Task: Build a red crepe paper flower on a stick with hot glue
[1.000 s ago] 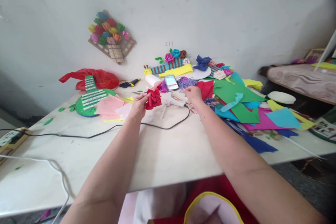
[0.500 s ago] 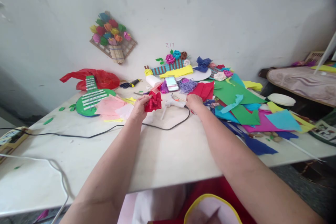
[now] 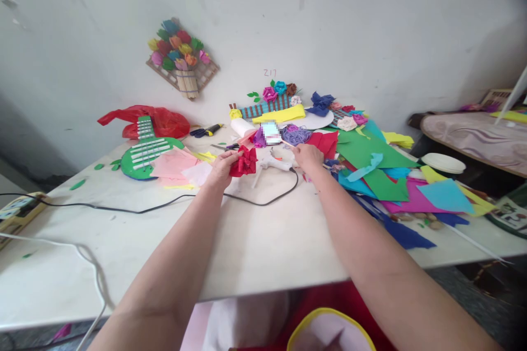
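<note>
My left hand (image 3: 221,169) is closed around a red crumpled paper flower (image 3: 246,161), held just above the white table (image 3: 255,236). My right hand (image 3: 307,155) pinches a thin wooden stick (image 3: 285,143) whose tip points up and to the left, towards the flower. Between the two hands a white glue gun (image 3: 275,163) lies on the table, and its black cord (image 3: 173,205) runs off to the left.
Loose coloured paper sheets (image 3: 382,175) cover the right side. A green paper guitar (image 3: 146,156), pink sheets (image 3: 175,164) and a red plastic bag (image 3: 154,120) sit at the left. Scissors (image 3: 206,131), a phone (image 3: 270,131), paper flowers (image 3: 280,93) and paper plates (image 3: 442,163) lie farther back.
My right hand has drawn back from the red paper at the rear to beside the glue gun, with the stick now in its fingers. The left hand with the flower has lowered slightly.
</note>
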A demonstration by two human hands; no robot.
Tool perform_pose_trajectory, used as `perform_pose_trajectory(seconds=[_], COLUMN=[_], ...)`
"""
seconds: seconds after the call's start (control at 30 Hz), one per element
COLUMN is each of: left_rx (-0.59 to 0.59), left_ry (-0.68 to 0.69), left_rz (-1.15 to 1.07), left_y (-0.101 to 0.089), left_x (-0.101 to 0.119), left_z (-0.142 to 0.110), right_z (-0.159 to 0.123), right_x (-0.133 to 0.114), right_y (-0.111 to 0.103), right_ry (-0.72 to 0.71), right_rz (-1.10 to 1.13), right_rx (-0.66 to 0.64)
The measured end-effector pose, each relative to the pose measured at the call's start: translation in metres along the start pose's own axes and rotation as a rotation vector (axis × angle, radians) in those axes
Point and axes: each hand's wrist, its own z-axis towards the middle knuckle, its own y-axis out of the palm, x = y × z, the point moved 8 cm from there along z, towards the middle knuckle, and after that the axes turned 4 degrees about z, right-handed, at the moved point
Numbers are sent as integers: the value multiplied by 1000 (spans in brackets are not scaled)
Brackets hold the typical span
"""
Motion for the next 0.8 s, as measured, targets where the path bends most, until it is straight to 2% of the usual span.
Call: perform_pose_trajectory(seconds=[0.1, 0.2, 0.4, 0.6, 0.8], left_rx=[-14, -43, -84, -135, -153], left_ry=[-14, -26, -30, -73, -103], left_rz=[38, 73, 103, 120, 125], left_y=[2, 3, 4, 11, 13], left_x=[0, -3, -6, -6, -7], left_z=[-1, -1, 1, -4, -5], right_z=[0, -2, -19, -29, -34], right_x=[-11, -29, -64, -84, -92], right_y=[-8, -11, -6, -5, 7], right_ry=[-75, -209, -441, -563, -600], right_rz=[118, 325, 799, 839, 873], right_rx=[51, 48, -162, -252, -332])
